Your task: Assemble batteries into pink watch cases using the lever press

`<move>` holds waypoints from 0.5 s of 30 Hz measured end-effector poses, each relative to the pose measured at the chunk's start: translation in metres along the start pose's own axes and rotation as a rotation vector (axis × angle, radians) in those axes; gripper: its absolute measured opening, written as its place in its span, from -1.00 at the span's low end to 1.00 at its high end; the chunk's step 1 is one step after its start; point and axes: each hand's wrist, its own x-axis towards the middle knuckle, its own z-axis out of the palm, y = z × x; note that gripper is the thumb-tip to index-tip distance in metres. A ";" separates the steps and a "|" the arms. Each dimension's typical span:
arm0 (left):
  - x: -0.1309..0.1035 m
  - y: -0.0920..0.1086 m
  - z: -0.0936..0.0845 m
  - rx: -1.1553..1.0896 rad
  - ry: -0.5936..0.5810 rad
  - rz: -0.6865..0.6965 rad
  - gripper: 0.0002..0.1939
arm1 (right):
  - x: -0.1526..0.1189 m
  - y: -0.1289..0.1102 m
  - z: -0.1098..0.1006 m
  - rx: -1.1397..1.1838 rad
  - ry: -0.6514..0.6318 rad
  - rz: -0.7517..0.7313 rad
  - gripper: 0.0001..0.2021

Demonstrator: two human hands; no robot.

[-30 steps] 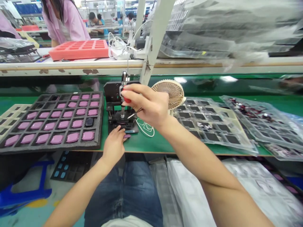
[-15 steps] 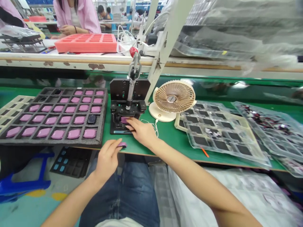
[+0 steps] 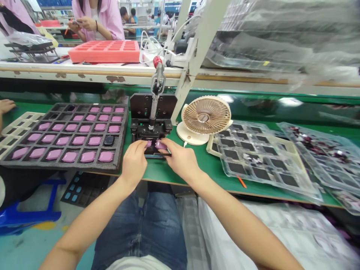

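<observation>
A black lever press (image 3: 153, 108) with a red knob stands on the green table. At its base my left hand (image 3: 135, 161) pinches a small purple piece (image 3: 148, 143), held at the left of the press opening. Close beside it, my right hand (image 3: 182, 159) has its fingers closed on another purple piece (image 3: 161, 144) at the front of the press. Left of the press lies a grey foam tray (image 3: 120, 150) with several purple pieces in its compartments and a few dark ones.
A small beige fan (image 3: 206, 114) stands right of the press. Clear plastic trays (image 3: 270, 155) and an orange stick (image 3: 242, 182) lie farther right. On the shelf is a red tray (image 3: 104, 56), with a person (image 3: 112, 18) behind. Another person's hand (image 3: 7, 106) shows at the left edge.
My left hand has moved up to the press with its purple piece. My right hand has shifted slightly right, drawing its purple piece out from the press opening. Another person's hand has appeared at left.
</observation>
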 end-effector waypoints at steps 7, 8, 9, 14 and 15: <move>0.015 -0.013 0.025 -0.021 -0.224 0.089 -0.60 | -0.058 0.002 -0.029 0.122 0.084 0.039 -0.73; 0.013 -0.014 0.024 -0.027 -0.248 0.101 -0.59 | -0.065 0.000 -0.030 0.143 0.072 0.051 -0.72; 0.011 -0.015 0.024 -0.032 -0.266 0.107 -0.58 | -0.071 -0.002 -0.031 0.164 0.062 0.059 -0.72; 0.000 -0.010 0.022 -0.031 -0.292 0.098 -0.61 | -0.067 -0.027 -0.037 0.271 0.060 -0.003 -0.71; -0.001 -0.009 0.024 -0.031 -0.286 0.094 -0.61 | -0.055 -0.037 -0.038 0.273 0.078 -0.023 -0.70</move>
